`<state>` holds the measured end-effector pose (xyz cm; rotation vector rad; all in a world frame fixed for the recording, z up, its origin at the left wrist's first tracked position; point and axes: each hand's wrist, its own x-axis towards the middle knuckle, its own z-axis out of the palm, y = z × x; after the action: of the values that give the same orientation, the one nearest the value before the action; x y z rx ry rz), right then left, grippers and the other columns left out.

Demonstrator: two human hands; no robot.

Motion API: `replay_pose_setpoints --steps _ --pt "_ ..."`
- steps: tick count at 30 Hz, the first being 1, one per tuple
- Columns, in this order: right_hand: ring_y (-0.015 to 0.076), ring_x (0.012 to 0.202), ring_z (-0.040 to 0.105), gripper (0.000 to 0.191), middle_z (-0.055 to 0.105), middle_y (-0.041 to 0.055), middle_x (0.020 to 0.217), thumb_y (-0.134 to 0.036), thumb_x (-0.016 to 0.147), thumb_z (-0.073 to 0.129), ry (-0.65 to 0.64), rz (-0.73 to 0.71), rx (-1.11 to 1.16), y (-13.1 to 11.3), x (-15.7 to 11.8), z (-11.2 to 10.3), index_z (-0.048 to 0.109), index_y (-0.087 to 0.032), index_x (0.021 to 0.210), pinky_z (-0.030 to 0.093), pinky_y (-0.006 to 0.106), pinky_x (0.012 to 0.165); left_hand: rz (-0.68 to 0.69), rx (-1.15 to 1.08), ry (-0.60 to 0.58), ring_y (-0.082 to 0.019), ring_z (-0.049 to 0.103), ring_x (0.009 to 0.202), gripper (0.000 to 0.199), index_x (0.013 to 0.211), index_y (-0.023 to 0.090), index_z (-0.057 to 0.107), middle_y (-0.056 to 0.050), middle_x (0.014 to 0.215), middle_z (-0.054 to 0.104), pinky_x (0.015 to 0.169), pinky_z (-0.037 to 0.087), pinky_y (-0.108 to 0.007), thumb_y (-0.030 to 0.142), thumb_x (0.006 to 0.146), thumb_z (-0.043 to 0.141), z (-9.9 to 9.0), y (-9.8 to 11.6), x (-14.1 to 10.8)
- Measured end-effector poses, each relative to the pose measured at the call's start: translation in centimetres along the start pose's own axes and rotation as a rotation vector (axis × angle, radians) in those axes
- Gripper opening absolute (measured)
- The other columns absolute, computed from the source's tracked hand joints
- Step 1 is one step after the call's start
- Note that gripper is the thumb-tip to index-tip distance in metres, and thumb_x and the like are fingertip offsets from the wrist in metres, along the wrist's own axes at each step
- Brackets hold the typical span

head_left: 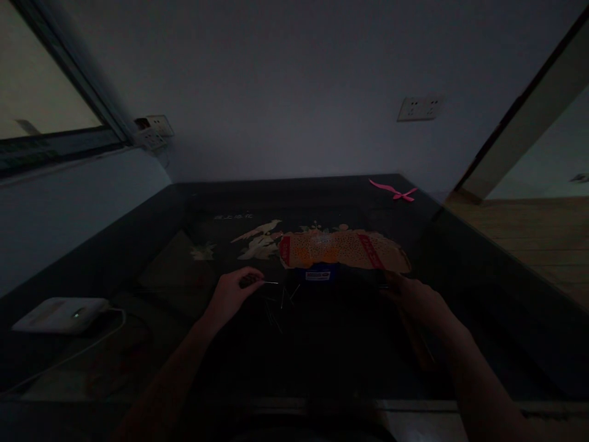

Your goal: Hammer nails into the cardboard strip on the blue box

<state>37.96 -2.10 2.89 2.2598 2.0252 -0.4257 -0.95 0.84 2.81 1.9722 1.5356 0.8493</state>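
Note:
My left hand (235,291) is closed in a pinch on a thin shiny nail (271,282), its end pointing right. Several more nails (282,299) lie loose on the dark tabletop, just right of and below that hand. On the right, my right hand (421,301) is closed around a tool with a brownish handle (421,347). A small metallic glint shows at its fingertips; the dark hides the tool's head. Between the hands and beyond them lies a flattened orange-and-tan package (329,248) with red bands. A blue piece with a white label (317,273) sits at its near edge.
A white power bank (62,315) with a white cable rests at the left. A pink ribbon (396,191) lies at the far right corner of the dark glossy table (276,193). Wall sockets (419,108) are set above it. The room is very dim.

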Motion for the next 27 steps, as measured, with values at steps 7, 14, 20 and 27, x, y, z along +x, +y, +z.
replay_pose_setpoints --steps 7,14,20,27 --pt "0.0290 0.091 0.063 0.039 0.065 0.0128 0.107 -0.040 0.087 0.043 -0.006 0.024 -0.017 -0.35 -0.24 -0.39 0.050 -0.024 0.122 0.044 0.032 0.064 -0.105 -0.297 0.089 -0.023 0.067 0.083 0.035 0.087 0.016 0.060 -0.007 0.086 0.069 0.075 0.053 -0.034 0.045 0.069 0.064 -0.33 0.29 0.42" --pt "0.0290 0.091 0.063 0.039 0.065 0.0133 0.105 -0.040 0.087 0.044 0.009 0.008 -0.019 -0.39 -0.39 -0.41 0.050 -0.023 0.121 0.043 0.032 0.064 -0.167 -0.476 0.161 -0.025 0.068 0.080 0.047 0.089 0.012 0.060 -0.011 0.093 0.069 0.078 0.054 -0.040 0.048 0.060 0.071 -0.26 0.38 0.49" --pt "0.0292 0.091 0.063 0.039 0.065 0.0135 0.106 -0.040 0.087 0.043 0.021 0.008 -0.021 -0.24 -0.25 -0.18 0.050 -0.022 0.121 0.043 0.033 0.064 -0.208 -0.500 0.147 -0.024 0.067 0.085 0.037 0.078 0.013 0.067 -0.013 0.113 0.064 0.081 0.053 -0.038 0.045 0.060 0.073 -0.15 -0.16 0.54" --pt "0.0291 0.090 0.064 0.038 0.065 0.0133 0.106 -0.041 0.087 0.044 0.011 0.002 -0.016 0.05 0.05 0.08 0.050 -0.022 0.119 0.043 0.032 0.063 -0.162 -0.388 0.176 -0.021 0.066 0.079 0.028 0.075 0.015 0.069 -0.007 0.083 0.071 0.073 0.052 -0.030 0.040 0.063 0.071 0.07 -0.32 0.63"
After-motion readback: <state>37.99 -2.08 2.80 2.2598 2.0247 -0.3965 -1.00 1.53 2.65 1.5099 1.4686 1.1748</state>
